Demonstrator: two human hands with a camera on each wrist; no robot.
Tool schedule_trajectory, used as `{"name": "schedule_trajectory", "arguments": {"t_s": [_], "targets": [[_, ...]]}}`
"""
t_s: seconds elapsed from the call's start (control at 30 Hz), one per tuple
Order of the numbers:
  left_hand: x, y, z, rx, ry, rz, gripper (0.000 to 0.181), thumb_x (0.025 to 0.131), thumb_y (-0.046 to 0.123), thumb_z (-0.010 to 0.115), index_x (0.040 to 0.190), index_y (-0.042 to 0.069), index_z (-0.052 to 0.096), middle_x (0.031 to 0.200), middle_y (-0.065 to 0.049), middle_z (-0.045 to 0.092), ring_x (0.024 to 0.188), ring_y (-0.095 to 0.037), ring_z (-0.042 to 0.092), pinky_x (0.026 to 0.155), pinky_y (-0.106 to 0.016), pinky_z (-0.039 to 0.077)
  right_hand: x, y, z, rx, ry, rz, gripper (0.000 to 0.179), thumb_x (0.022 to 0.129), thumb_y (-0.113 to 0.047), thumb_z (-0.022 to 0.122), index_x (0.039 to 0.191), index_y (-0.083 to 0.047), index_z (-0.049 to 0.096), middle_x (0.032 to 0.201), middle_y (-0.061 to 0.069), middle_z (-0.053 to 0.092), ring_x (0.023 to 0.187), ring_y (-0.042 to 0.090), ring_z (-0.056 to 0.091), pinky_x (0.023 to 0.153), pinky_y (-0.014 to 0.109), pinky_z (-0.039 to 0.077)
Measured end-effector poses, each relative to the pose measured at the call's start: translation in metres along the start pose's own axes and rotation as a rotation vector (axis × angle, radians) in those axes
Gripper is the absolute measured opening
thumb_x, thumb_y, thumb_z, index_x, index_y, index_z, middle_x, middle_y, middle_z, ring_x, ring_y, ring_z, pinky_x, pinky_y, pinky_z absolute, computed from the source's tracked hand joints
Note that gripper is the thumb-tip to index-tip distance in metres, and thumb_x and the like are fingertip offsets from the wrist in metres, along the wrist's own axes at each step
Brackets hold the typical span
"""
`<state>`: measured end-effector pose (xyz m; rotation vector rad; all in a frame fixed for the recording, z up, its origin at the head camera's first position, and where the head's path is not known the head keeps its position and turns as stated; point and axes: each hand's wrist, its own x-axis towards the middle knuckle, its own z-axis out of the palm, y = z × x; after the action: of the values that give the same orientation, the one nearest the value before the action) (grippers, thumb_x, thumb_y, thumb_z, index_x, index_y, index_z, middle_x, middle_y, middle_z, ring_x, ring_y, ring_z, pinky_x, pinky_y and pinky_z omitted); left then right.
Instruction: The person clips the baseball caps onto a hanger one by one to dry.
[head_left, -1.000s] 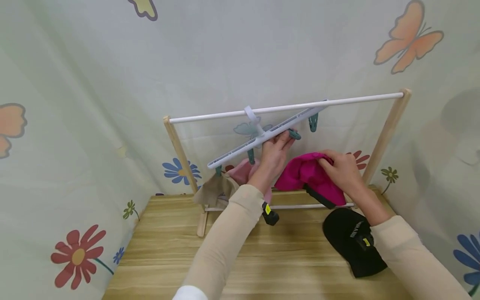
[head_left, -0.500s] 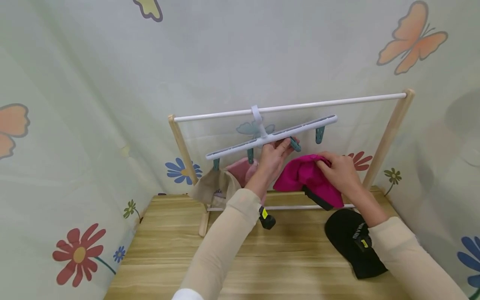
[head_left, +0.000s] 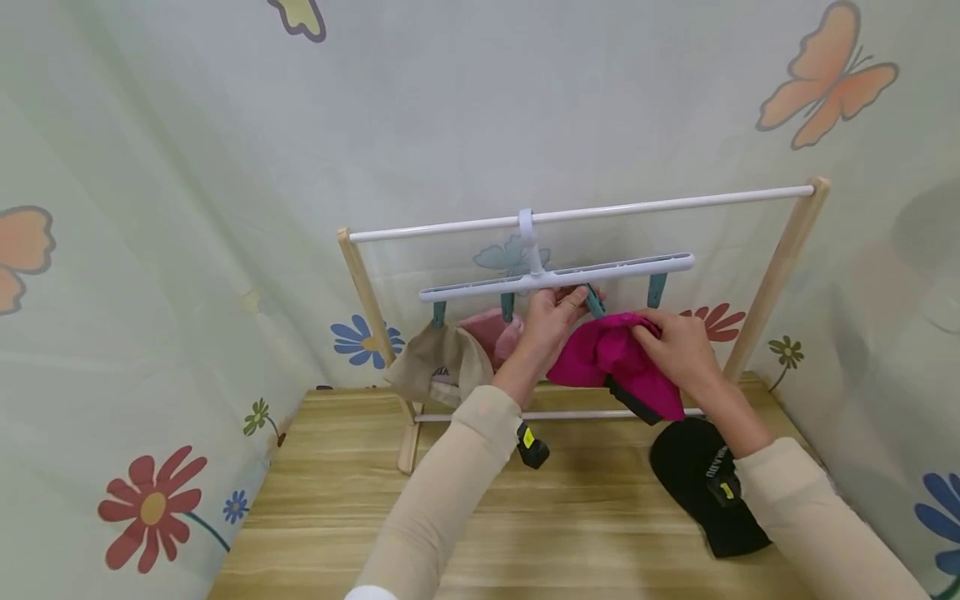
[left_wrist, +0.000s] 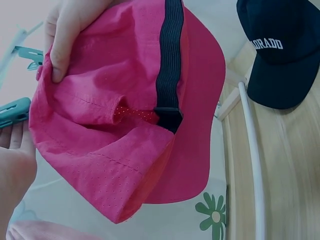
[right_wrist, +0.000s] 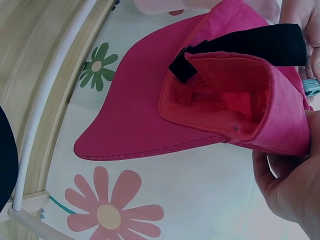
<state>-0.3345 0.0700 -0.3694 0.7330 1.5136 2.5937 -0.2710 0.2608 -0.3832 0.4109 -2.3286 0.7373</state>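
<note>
My right hand (head_left: 684, 348) grips the crown of a bright pink cap (head_left: 596, 354), thumb on the outside. The cap hangs brim down, and its black strap (left_wrist: 171, 50) and red lining (right_wrist: 215, 107) show in the wrist views. Under the white hanger (head_left: 622, 271), my left hand (head_left: 549, 323) pinches a green clip (head_left: 595, 302). The clip's lower end meets the top of the pink cap. Further left, a beige cap (head_left: 427, 367) hangs from a clip (head_left: 438, 313), with a light pink cap (head_left: 491, 329) partly hidden behind it. Another clip (head_left: 657, 290) hangs at the hanger's right end.
The hanger hooks over the white top rail (head_left: 675, 204) of a wooden rack (head_left: 780, 267) that stands at the back of the wooden table (head_left: 585, 517). On the table, below my right forearm, lies a black cap (head_left: 697, 475). A patterned curtain (head_left: 420, 108) surrounds the table.
The hanger has swung from a steep slant to nearly level, its right end coming down. My left hand has lowered the clip to the top of the pink cap. My right hand has barely moved.
</note>
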Motion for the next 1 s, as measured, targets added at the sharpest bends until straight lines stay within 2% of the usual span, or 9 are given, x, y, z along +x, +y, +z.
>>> {"name": "schedule_trajectory", "arguments": {"t_s": [0.27, 0.6, 0.77, 1.0], "targets": [[-0.001, -0.002, -0.001, 0.042, -0.008, 0.001, 0.027, 0.101, 0.0, 0.057, 0.124, -0.015, 0.058, 0.101, -0.014, 0.071, 0.096, -0.02, 0.072, 0.096, -0.039, 0.056, -0.001, 0.001, 0.002, -0.006, 0.016, -0.007, 0.016, 0.095, -0.008, 0.067, 0.106, -0.001, 0.076, 0.077, 0.016, 0.072, 0.06, 0.025, 0.058, 0.055, 0.034, 0.047], [-0.001, -0.004, -0.005, 0.043, -0.017, -0.006, 0.028, 0.101, 0.0, 0.058, 0.122, -0.018, 0.058, 0.094, -0.006, 0.072, 0.092, -0.016, 0.072, 0.094, -0.037, 0.057, -0.001, -0.001, 0.004, -0.006, 0.029, 0.027, 0.018, 0.095, -0.009, 0.066, 0.107, 0.0, 0.077, 0.08, 0.019, 0.073, 0.063, 0.029, 0.06, 0.057, 0.037, 0.048], [-0.002, -0.003, -0.006, 0.071, -0.018, -0.012, 0.022, 0.101, 0.002, 0.059, 0.116, -0.013, 0.063, 0.093, -0.009, 0.074, 0.091, -0.015, 0.072, 0.094, -0.037, 0.057, 0.0, -0.004, 0.007, -0.009, 0.054, 0.036, 0.018, 0.094, -0.011, 0.066, 0.104, -0.001, 0.077, 0.08, 0.02, 0.074, 0.064, 0.034, 0.063, 0.058, 0.042, 0.049], [-0.002, -0.004, -0.009, 0.107, -0.044, 0.001, 0.023, 0.101, 0.002, 0.059, 0.116, -0.015, 0.063, 0.093, -0.007, 0.075, 0.09, -0.014, 0.072, 0.096, -0.036, 0.056, 0.002, -0.008, 0.011, -0.009, 0.053, 0.064, 0.019, 0.094, -0.015, 0.066, 0.102, -0.002, 0.078, 0.078, 0.018, 0.073, 0.062, 0.032, 0.062, 0.055, 0.038, 0.046]]}}
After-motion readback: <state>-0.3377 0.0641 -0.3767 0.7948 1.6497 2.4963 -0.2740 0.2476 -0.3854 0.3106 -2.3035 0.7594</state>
